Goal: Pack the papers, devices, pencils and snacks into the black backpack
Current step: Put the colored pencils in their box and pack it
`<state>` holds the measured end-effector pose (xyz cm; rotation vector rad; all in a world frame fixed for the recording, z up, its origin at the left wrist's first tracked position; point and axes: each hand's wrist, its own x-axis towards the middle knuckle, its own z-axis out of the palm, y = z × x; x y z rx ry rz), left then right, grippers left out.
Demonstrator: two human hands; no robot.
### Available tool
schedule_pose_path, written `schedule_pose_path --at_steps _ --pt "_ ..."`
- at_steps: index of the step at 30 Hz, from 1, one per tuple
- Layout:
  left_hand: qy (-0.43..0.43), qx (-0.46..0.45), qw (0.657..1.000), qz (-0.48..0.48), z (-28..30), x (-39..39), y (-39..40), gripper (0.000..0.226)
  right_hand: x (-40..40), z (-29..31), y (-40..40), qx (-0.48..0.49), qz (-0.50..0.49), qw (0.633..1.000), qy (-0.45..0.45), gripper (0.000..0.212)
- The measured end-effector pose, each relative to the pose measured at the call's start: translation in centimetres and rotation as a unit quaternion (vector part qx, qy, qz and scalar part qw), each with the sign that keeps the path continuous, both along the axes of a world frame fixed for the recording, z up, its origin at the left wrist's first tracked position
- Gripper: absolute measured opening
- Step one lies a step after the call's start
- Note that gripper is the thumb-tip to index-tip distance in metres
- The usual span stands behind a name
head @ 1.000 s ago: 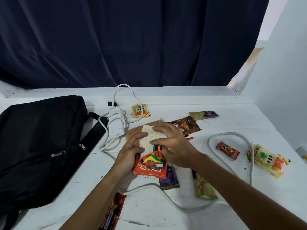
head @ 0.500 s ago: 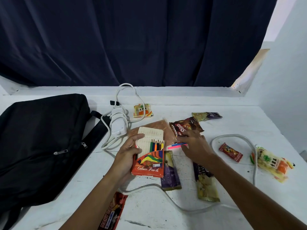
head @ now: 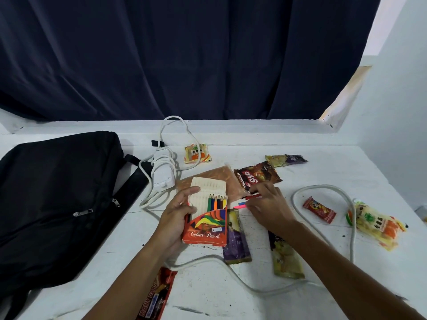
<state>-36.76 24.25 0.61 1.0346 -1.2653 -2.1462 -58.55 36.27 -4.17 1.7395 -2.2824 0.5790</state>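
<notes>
The black backpack lies zipped at the left of the frame, so I judge nothing is packed yet. At centre my left hand has its fingers clamped round the Colour Pencils box, flap open. My right hand pinches a red pencil off the counter, loose pink pencil beside it. I'd slide each in tip-up beside the others, box kept tilted

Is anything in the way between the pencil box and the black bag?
Nothing on the table blocks it: the pencil box in the left hand sits right beside the black backpack. But the backpack's zippers look closed.
</notes>
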Motion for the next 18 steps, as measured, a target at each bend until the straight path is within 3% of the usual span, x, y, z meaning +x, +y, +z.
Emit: schedule_pose_path --at_steps 11,16,18 --pt "-0.008 -0.010 1.000 -0.006 -0.3 0.1 -0.2 0.036 0.2 0.7 -0.3 0.112 -0.031 0.993 0.018 0.016" --pt "-0.008 -0.011 1.000 -0.012 0.0 0.2 -0.2 0.037 -0.6 1.3 -0.4 -0.024 -0.081 0.996 -0.027 0.009" --pt "-0.008 -0.011 1.000 -0.020 0.0 0.1 -0.1 0.038 -0.3 2.0 -0.7 -0.086 -0.046 0.993 -0.066 0.017"
